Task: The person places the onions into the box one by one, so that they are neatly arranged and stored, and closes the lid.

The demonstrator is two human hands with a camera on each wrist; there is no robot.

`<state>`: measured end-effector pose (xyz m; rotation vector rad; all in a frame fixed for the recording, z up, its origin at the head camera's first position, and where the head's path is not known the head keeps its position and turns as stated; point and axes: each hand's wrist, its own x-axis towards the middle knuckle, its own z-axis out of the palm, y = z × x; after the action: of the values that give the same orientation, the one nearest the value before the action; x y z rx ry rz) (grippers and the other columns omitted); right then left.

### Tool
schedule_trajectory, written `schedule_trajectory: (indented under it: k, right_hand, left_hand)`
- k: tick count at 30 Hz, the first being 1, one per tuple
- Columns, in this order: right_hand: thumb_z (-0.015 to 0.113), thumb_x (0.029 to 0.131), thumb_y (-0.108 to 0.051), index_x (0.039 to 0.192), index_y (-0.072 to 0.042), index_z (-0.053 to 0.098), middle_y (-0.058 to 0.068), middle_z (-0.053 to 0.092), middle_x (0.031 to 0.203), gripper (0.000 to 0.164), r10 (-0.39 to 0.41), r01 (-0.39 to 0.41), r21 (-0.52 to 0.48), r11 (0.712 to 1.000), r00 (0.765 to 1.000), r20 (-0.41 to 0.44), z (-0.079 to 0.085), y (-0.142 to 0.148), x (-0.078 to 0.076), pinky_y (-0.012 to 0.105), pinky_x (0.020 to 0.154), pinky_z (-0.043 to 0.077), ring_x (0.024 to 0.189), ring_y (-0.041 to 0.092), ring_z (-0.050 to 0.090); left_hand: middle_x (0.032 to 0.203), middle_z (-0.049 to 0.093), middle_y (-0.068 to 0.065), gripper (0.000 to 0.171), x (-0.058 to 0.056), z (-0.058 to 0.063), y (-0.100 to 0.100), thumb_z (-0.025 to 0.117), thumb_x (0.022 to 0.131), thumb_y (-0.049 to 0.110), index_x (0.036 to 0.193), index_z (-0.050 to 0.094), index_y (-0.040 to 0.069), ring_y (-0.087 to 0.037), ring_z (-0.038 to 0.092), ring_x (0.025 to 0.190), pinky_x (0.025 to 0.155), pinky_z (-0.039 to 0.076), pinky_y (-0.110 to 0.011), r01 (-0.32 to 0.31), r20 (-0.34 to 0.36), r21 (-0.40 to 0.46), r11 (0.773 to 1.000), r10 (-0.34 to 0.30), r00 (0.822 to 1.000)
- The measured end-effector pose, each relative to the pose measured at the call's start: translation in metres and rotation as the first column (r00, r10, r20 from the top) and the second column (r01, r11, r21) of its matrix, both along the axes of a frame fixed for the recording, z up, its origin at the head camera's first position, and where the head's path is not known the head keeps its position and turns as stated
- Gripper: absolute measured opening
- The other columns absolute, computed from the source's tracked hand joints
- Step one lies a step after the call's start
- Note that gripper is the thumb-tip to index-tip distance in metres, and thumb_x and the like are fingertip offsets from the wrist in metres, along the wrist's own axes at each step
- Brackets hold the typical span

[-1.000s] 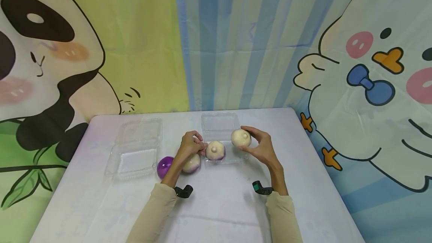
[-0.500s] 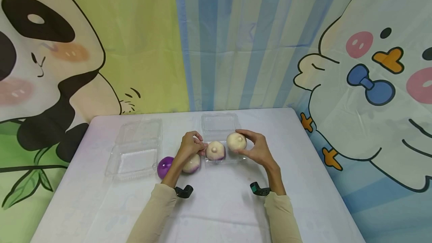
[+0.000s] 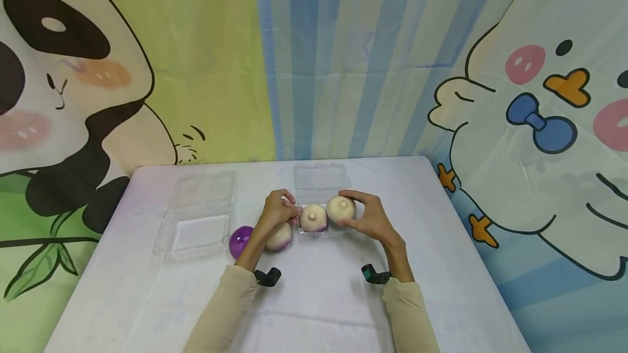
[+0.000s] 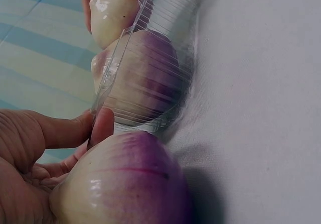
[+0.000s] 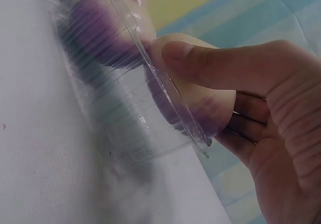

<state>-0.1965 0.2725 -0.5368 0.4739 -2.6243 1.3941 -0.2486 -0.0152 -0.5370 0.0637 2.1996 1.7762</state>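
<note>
My right hand [image 3: 374, 215] grips a white-and-purple turnip [image 3: 340, 208] between thumb and fingers. In the right wrist view that turnip [image 5: 193, 91] sits partly below the rim of a clear plastic clamshell box [image 5: 133, 126], still in my grasp. Inside the box, to its left, rests a second turnip [image 3: 313, 218]. My left hand [image 3: 276, 212] pinches the box's left rim with thumb and finger, as the left wrist view shows. A third turnip [image 4: 125, 184] lies on the table beside my left hand, partly hidden by my wrist in the head view.
A shiny purple round vegetable [image 3: 240, 241] lies left of my left forearm. Farther left stands another clear clamshell box [image 3: 201, 233] with its lid open. The held box's lid [image 3: 320, 177] lies folded back toward the table's far edge. A white cloth covers the table [image 3: 319, 315].
My right hand has moved left and slightly down, bringing its turnip into the box next to the other one. The left hand stays on the rim.
</note>
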Motion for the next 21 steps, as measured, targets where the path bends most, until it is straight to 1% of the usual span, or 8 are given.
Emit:
schedule_trajectory:
  k: [4, 8, 12, 18, 21]
  right_hand:
    - [0.103, 0.074, -0.012, 0.139, -0.004, 0.073, 0.012, 0.076, 0.139, 0.072, -0.004, 0.004, 0.045, 0.999, 1.000, -0.004, 0.0007, -0.0023, -0.0003, 0.054, 0.122, 0.051, 0.138, 0.034, 0.068]
    - [0.103, 0.074, -0.013, 0.138, -0.004, 0.073, 0.013, 0.076, 0.139, 0.071, -0.007, 0.007, 0.075, 0.997, 1.000, -0.008, 0.0006, -0.0032, 0.0000, 0.055, 0.122, 0.051, 0.138, 0.035, 0.067]
    - [0.103, 0.074, -0.012, 0.138, -0.005, 0.073, 0.012, 0.075, 0.140, 0.071, -0.006, 0.007, 0.088, 0.996, 1.000, -0.011, 0.0003, -0.0035, 0.0002, 0.057, 0.122, 0.050, 0.139, 0.036, 0.067]
    - [0.104, 0.072, -0.013, 0.136, -0.005, 0.074, 0.014, 0.076, 0.138, 0.071, 0.001, 0.005, 0.102, 0.995, 0.999, -0.055, -0.0024, -0.0022, -0.0020, 0.057, 0.121, 0.051, 0.138, 0.037, 0.067]
    - [0.104, 0.073, -0.014, 0.135, -0.005, 0.074, 0.014, 0.076, 0.138, 0.070, -0.002, 0.007, 0.100, 0.995, 0.999, -0.051, -0.0033, -0.0018, -0.0029, 0.056, 0.121, 0.051, 0.138, 0.036, 0.067]
  left_hand:
    - [0.070, 0.068, -0.011, 0.030, -0.0001, -0.0001, 0.0004, 0.080, 0.090, -0.013, 0.111, 0.059, -0.014, -0.015, 0.066, 0.048, 0.049, 0.061, -0.027, -0.004, -0.003, -0.015, 1.000, 0.004, 1.000]
    - [0.070, 0.069, -0.011, 0.029, -0.0003, -0.0004, 0.0008, 0.080, 0.090, -0.013, 0.110, 0.059, -0.014, -0.015, 0.066, 0.048, 0.050, 0.060, -0.026, -0.004, -0.004, -0.022, 1.000, 0.004, 1.000]
    - [0.070, 0.069, -0.010, 0.028, -0.0004, -0.0003, 0.0010, 0.080, 0.090, -0.013, 0.110, 0.060, -0.013, -0.014, 0.066, 0.048, 0.049, 0.060, -0.026, -0.003, -0.004, -0.025, 1.000, 0.003, 1.000]
    - [0.071, 0.069, -0.011, 0.027, -0.0002, 0.0007, 0.0017, 0.080, 0.090, -0.014, 0.108, 0.060, -0.012, -0.014, 0.066, 0.048, 0.050, 0.061, -0.027, -0.007, -0.005, -0.023, 1.000, 0.007, 1.000]
    - [0.071, 0.069, -0.011, 0.027, 0.0002, 0.0011, 0.0016, 0.080, 0.090, -0.013, 0.108, 0.060, -0.011, -0.014, 0.066, 0.048, 0.050, 0.061, -0.027, -0.006, -0.003, -0.025, 1.000, 0.006, 1.000]
